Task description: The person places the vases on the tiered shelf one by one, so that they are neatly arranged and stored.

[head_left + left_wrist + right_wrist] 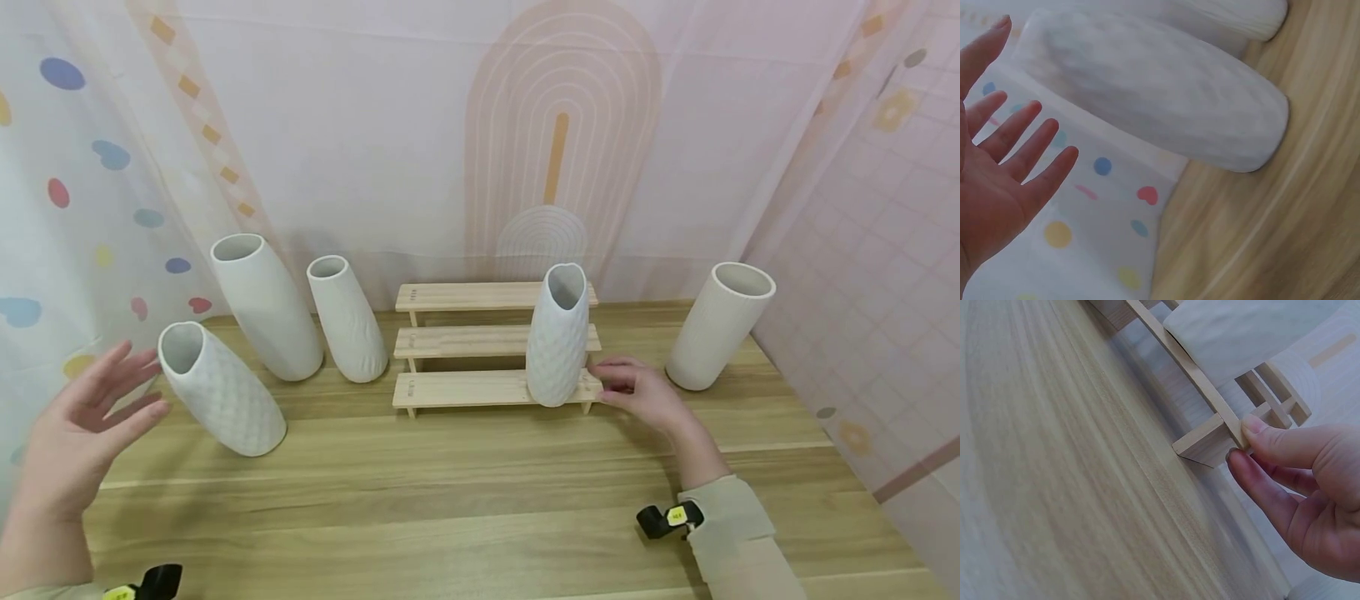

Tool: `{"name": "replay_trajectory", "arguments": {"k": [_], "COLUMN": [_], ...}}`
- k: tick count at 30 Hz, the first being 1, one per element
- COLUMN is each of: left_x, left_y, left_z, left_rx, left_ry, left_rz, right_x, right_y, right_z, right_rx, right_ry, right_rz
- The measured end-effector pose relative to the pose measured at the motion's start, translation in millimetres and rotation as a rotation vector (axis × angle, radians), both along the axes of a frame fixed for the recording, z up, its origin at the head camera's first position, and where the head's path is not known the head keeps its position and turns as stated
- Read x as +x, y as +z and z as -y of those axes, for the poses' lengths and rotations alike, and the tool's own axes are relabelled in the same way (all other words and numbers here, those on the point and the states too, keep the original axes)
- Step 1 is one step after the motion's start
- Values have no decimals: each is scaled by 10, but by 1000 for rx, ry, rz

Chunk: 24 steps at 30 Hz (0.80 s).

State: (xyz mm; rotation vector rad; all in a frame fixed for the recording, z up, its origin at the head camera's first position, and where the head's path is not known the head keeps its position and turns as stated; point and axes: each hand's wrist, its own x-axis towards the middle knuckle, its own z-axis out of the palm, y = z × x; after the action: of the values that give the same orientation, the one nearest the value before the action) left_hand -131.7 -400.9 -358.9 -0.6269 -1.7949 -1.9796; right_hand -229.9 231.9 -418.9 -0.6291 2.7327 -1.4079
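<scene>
Right of centre in the head view, the right hand (636,392) pinches the end of the lowest board of a three-tier wooden stand (461,390) between thumb and fingers. A diamond-textured white vase (555,354) stands on that board, toward its right end. At the frame's left edge, the left hand (90,429) is spread wide, holding nothing, just beside a second textured vase (228,396). Two smoother vases (270,312) stand left of centre; a cylindrical vase (716,333) stands at far right.

Noted vase (555,358) on three-tier riser (468,342), bottom step (459,390); three vases (349,325) toward riser's 9 o'clock, fifth vase (716,333) at 3.
</scene>
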Motion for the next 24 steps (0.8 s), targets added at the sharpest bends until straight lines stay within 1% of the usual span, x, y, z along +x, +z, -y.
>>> {"name": "replay_trajectory", "arguments": {"k": [2,4,7,9,13,19,24], "left_x": [-34,-68,-120,-149,-183,-200,-203], "left_y": [-31,-50,-62,-58,-65,-109,-116], "left_z": [-16,-38,-85,-124,-190,-232,-268], "left_rx": [6,-13,-66,-105,-126,-86,-44], "left_ry": [-43,-52,-19,23,36,84,143], "left_rz": [6,21,64,101,123,128,137], "right_x": [-2,-4,-7,-6,-6,-2,7], "right_y": [-3,-5,-4,-3,-4,-7,3], "right_z": [-1,-1,0,0,5,10,21], "right_rx": [0,2,9,11,9,0,-5], "right_ry": [1,-2,-3,-3,-3,-8,-8], "right_rz": [-1,-1,-1,-1,1,10,18]}}
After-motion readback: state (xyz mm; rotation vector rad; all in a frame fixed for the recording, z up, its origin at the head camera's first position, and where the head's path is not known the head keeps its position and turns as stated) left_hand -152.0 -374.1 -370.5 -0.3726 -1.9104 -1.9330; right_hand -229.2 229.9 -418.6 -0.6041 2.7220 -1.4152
